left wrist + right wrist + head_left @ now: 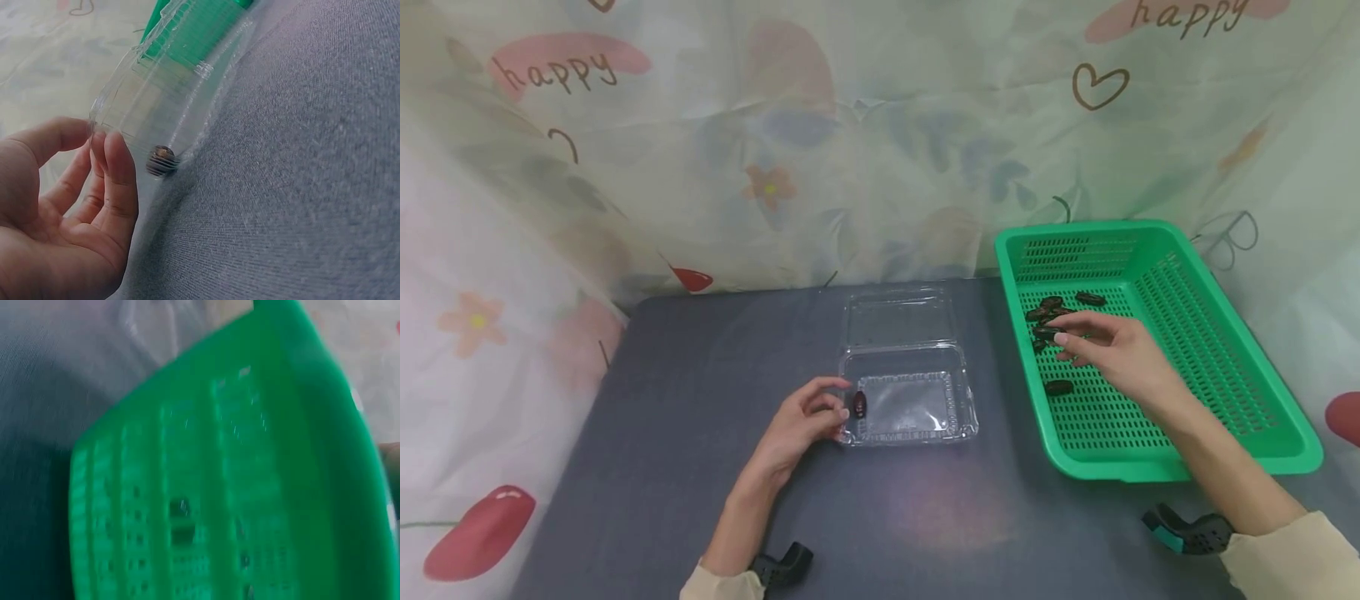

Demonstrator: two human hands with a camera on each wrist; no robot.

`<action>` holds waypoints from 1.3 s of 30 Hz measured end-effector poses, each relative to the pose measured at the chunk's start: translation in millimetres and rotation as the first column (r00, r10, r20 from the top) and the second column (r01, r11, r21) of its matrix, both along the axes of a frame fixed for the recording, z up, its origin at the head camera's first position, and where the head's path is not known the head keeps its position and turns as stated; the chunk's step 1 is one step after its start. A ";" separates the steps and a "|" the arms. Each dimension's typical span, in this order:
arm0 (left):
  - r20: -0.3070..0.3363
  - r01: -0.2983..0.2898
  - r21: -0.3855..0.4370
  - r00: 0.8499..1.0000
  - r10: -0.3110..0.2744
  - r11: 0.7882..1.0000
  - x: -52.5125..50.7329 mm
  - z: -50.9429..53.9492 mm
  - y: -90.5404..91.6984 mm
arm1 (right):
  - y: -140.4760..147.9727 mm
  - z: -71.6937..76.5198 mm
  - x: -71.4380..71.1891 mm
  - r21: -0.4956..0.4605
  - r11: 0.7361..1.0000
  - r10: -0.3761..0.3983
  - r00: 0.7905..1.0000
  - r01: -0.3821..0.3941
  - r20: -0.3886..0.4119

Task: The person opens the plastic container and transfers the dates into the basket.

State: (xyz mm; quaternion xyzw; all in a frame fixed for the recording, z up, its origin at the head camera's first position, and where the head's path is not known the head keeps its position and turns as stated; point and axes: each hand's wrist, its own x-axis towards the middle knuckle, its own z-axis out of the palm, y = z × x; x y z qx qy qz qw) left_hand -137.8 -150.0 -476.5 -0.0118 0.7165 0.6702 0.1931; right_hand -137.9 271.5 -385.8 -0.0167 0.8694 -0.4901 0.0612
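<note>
My left hand (805, 421) pinches the left rim of a clear plastic clamshell box (910, 404), whose lid (898, 321) lies folded back behind it. One dark brown date (860, 404) lies inside at the left wall; the left wrist view shows that date (161, 160) through the plastic, close to the fingertips. Over the green basket (1112, 469), my right hand (1116, 350) holds a date (1048, 332) between thumb and fingers. Several more dates (1051, 302) are heaped beneath it, and a single one (1058, 387) lies nearer me. In the right wrist view, the blurred basket wall hides most of that hand.
A dark grey cloth (700, 375) covers the table, with the box at its middle and the basket at the right. Behind and at both sides hangs a printed curtain (865, 167). Each wrist wears a black band (1195, 532).
</note>
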 end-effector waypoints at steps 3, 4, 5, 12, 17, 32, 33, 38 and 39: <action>0.005 -0.013 -0.004 1.000 0.013 1.000 0.2 0.5 0.5 | 15.4 -2.3 -1.2 0.025 1.000 -0.004 0.999 0.003 0.045; 0.006 -0.016 -0.006 1.000 0.016 1.000 0.3 0.6 0.7 | 19.7 -3.6 -1.9 0.032 0.999 -0.013 0.998 0.011 0.062; 0.005 -0.019 -0.007 1.000 0.019 1.000 0.4 0.7 0.9 | 23.6 -5.2 -2.8 0.038 0.999 -0.014 0.997 0.012 0.074; -0.004 -0.007 -0.007 1.000 0.007 1.000 1.2 -0.2 1.0 | 38.9 -20.7 -11.0 0.116 0.993 -0.012 0.995 0.000 0.101; -0.017 0.003 0.002 1.000 -0.003 1.000 1.5 -0.4 -0.5 | 43.1 -24.9 -16.2 0.149 0.988 0.029 0.992 -0.047 0.123; -0.005 0.014 0.019 1.000 -0.014 1.000 1.2 1.2 -2.3 | 58.9 -44.8 -30.2 -0.041 0.999 0.020 0.939 -0.006 0.345; -0.006 0.017 0.020 1.000 -0.017 1.000 1.1 1.2 -2.4 | 59.6 -46.7 -31.0 -0.042 0.999 0.019 0.937 -0.004 0.349; -0.003 0.017 0.006 1.000 -0.017 1.000 1.4 2.9 -1.8 | 61.3 -54.6 -31.8 -0.031 1.000 0.008 0.936 0.003 0.351; -0.004 0.017 0.004 1.000 -0.017 1.000 1.5 3.2 -1.6 | 61.2 -55.2 -31.4 -0.032 0.999 0.003 0.937 0.008 0.349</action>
